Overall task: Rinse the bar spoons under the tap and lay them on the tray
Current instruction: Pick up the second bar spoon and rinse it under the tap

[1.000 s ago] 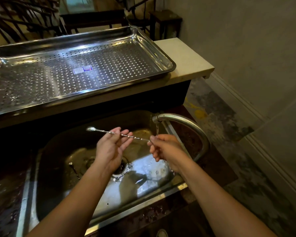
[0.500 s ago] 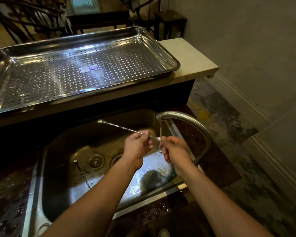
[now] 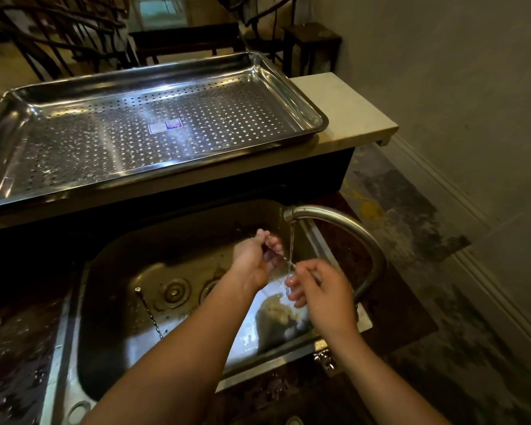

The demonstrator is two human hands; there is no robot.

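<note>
Being pinched below the tap [image 3: 334,220] by left hand [image 3: 253,260] and right hand [image 3: 324,291], the bar spoon [image 3: 282,256] (thin, stiff, wet) is judged slippery; its twisted stem is best gripped.

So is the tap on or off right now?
On. A thin stream of water falls from the tap to the bar spoon held by the left hand and right hand over the sink.

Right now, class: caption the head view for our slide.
Left hand and right hand hold a bar spoon under the running tap, above the sink, tray behind.
</note>
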